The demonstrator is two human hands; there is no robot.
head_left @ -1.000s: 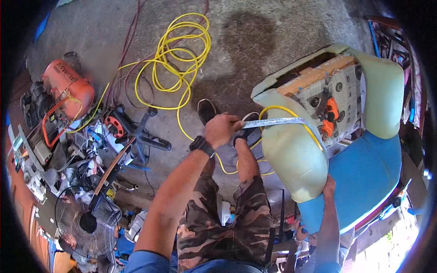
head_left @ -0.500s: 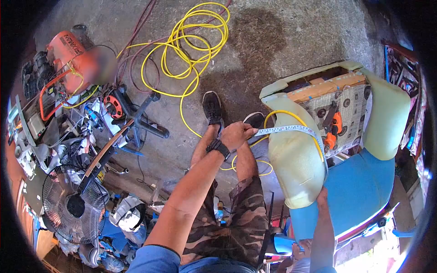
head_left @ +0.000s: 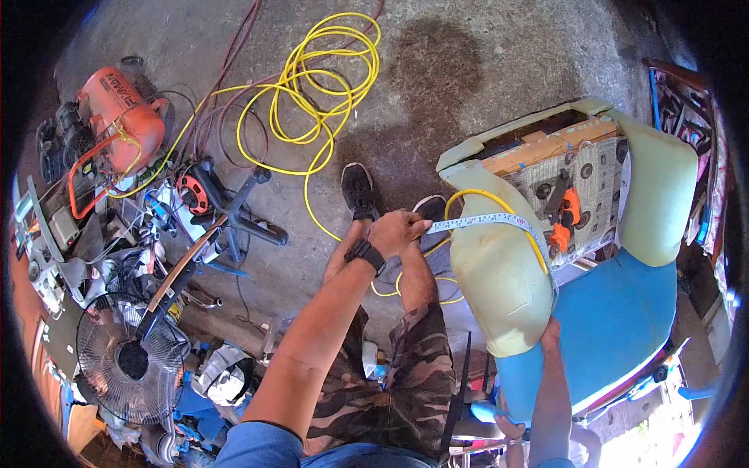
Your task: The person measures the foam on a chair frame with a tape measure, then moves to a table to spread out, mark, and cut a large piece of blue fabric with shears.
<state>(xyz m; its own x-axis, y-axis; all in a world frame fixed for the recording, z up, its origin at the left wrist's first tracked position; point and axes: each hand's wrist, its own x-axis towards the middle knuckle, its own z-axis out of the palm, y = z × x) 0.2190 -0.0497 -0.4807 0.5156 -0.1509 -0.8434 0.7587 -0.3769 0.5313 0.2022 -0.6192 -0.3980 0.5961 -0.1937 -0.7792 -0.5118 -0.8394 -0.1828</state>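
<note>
My left hand, with a black watch on its wrist, is closed on one end of a white measuring tape. The tape stretches across the pale foam armrest of an upholstered seat and bends down its inner side. There my right hand is closed at the tape's lower stretch, against the foam and blue cushion; its fingertips are partly hidden. A yellow hose loops over the armrest. An orange-and-black tool rests on the seat's webbed, wood-framed panel.
Coiled yellow hose lies on the concrete floor. On the left are an orange compressor tank, a chair base, a fan and piled scrap. Another hand shows below the blue cushion.
The whole view has shifted slightly left. Both my hands keep their places on the tape, which still lies across the armrest. The hand at the bottom has moved a little.
</note>
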